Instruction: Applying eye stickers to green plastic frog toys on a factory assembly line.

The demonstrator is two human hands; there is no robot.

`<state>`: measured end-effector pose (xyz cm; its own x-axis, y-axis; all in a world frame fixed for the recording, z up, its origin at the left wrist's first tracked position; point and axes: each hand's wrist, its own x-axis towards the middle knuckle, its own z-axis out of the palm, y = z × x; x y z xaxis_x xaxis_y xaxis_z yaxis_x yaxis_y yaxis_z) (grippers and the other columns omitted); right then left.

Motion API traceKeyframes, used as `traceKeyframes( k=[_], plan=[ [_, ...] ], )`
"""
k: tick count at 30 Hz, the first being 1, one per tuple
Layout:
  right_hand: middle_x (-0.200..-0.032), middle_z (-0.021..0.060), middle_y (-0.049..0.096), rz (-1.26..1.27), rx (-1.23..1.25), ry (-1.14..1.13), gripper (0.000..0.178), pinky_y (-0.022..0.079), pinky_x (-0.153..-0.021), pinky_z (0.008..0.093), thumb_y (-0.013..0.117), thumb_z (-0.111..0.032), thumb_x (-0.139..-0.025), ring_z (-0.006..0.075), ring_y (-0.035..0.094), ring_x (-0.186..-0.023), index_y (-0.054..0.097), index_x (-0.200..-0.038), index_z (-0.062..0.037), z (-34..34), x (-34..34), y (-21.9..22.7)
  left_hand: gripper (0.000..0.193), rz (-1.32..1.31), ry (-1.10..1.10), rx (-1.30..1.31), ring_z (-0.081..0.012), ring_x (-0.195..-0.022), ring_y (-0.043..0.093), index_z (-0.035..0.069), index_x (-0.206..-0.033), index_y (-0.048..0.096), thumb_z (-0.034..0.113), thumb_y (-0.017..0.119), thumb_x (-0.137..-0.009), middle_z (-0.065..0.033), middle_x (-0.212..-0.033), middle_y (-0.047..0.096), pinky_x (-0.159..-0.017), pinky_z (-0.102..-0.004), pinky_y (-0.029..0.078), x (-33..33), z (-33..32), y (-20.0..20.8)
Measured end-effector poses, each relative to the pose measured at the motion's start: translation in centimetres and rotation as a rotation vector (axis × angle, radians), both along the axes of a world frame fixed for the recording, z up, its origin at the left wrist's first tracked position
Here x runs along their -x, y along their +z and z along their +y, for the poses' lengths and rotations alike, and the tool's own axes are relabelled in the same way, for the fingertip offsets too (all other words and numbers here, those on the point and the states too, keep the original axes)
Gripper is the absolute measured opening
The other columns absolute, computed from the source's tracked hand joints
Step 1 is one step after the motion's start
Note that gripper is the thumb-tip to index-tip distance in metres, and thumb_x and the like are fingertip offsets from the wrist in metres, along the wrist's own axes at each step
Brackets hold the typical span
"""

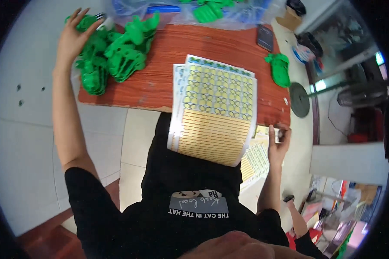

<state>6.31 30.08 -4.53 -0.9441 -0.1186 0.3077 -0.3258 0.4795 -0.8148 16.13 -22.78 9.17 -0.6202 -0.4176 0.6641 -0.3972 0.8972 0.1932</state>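
Note:
My left hand (pixel 74 38) reaches to the far left table corner, fingers spread over a heap of green plastic pieces (pixel 127 54). They look like thin molded shells, stacked in clumps. My right hand (pixel 278 144) is beside the table's front right corner, thumb and fingers apart; its fingertips are partly blurred. Close to it, lower than the tabletop, lie more printed sheets (pixel 256 162). Between my hands, sticker sheets (pixel 218 112) with rows of yellow circles and fine orange strips overhang the front edge toward my lap. A single green piece (pixel 280 70) lies at the table's right side.
The red-brown wooden table (pixel 168 47) carries a dark phone (pixel 265 37) at its far right. A clear plastic bag (pixel 237 17) with green pieces is along the back edge. On the right stands a fan (pixel 362 94); another person's arm (pixel 297 218) shows at lower right.

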Motion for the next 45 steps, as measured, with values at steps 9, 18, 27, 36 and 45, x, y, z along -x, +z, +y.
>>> traceKeyframes(
  k=[9,18,27,36,45],
  plan=[
    [-0.077,-0.0026,0.042,-0.206,0.182,-0.113,0.007,0.032,-0.063,0.0191,0.048,-0.011,-0.089,0.0058,0.036,-0.069,0.049,-0.093,-0.0048,2.5,-7.6,-5.6,0.047,-0.004,-0.245,-0.133,-0.0208,-0.106,0.052,0.005,-0.119,0.05,0.034,0.058,-0.083,-0.0144,-0.123,0.049,-0.086,-0.0304,0.04,-1.2,3.6,2.6],
    [-0.069,-0.0005,0.051,-0.681,0.444,-0.13,0.038,0.03,-0.053,0.0189,0.04,-0.033,-0.093,0.005,0.038,-0.058,0.055,-0.101,0.001,3.4,-10.7,-9.3,0.07,-0.892,-2.19,-1.55,-0.0298,-0.116,0.041,-0.004,-0.126,0.037,0.052,0.027,-0.086,-0.0202,-0.126,0.043,-0.097,-0.0365,0.03,-2.0,33.5,4.1],
    [-0.088,0.0077,0.06,0.375,-0.388,-0.087,0.014,0.038,-0.076,0.0367,0.054,-0.012,-0.083,0.0229,0.054,-0.083,0.059,-0.095,-0.0072,-2.6,2.4,0.0,0.066,0.178,-2.021,-1.315,-0.0324,-0.106,0.053,-0.006,-0.111,0.053,0.046,0.018,-0.089,-0.0198,-0.115,0.054,-0.086,-0.0386,0.04,-8.6,34.7,2.0],
    [-0.078,0.007,0.059,0.634,-0.282,-0.004,0.01,0.037,-0.081,0.04,0.064,-0.016,-0.077,0.0252,0.055,-0.079,0.06,-0.076,-0.0067,-4.3,5.4,-0.1,0.017,0.602,-0.737,-1.118,-0.0153,-0.07,0.042,0.003,-0.079,0.048,0.02,0.049,-0.084,-0.0073,-0.07,0.046,-0.065,-0.0285,0.033,-10.6,25.2,-8.7],
    [-0.062,0.003,0.053,-0.249,0.534,-0.102,0.031,0.042,-0.054,0.0203,0.077,-0.014,-0.067,0.008,0.048,-0.057,0.051,-0.077,-0.0011,-4.6,-7.2,-6.3,0.046,-0.046,-0.438,-1.682,-0.0177,-0.104,0.049,-0.004,-0.125,0.036,0.026,0.044,-0.091,-0.0122,-0.119,0.048,-0.09,-0.0309,0.038,-9.5,25.5,-23.5]
  ],
)
